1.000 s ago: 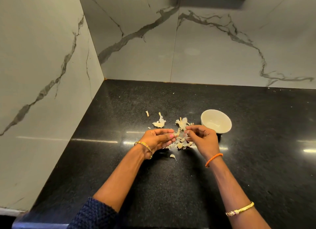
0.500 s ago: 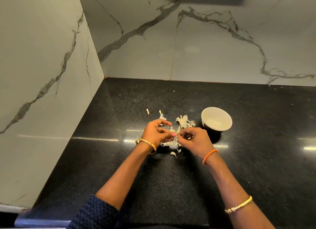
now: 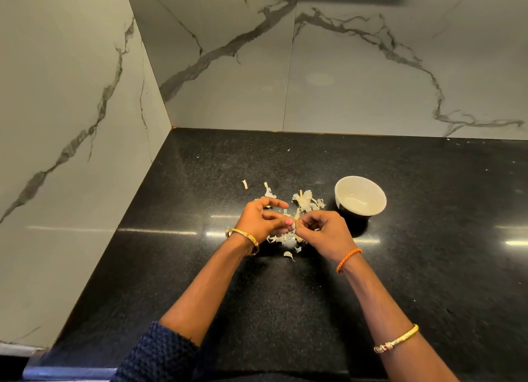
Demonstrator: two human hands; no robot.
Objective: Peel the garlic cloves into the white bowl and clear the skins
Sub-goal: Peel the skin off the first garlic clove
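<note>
My left hand (image 3: 264, 220) and my right hand (image 3: 325, 233) meet fingertip to fingertip over a pile of pale garlic skins (image 3: 285, 237) on the black counter. Both pinch a small garlic clove (image 3: 295, 220) between them; most of it is hidden by my fingers. More skins (image 3: 307, 200) lie just behind my hands, with two loose scraps further left. The white bowl (image 3: 360, 195) stands to the right of the skins, behind my right hand, and what is inside it cannot be made out.
The black stone counter (image 3: 428, 253) meets marble walls at the left (image 3: 71, 124) and at the back (image 3: 343, 67), forming a corner. A single skin (image 3: 289, 256) lies nearer to me than the pile.
My hands have closed together over the skins; the left hand's fingers, flat a second ago, now curl and pinch the clove with the right. The bowl stayed put.
</note>
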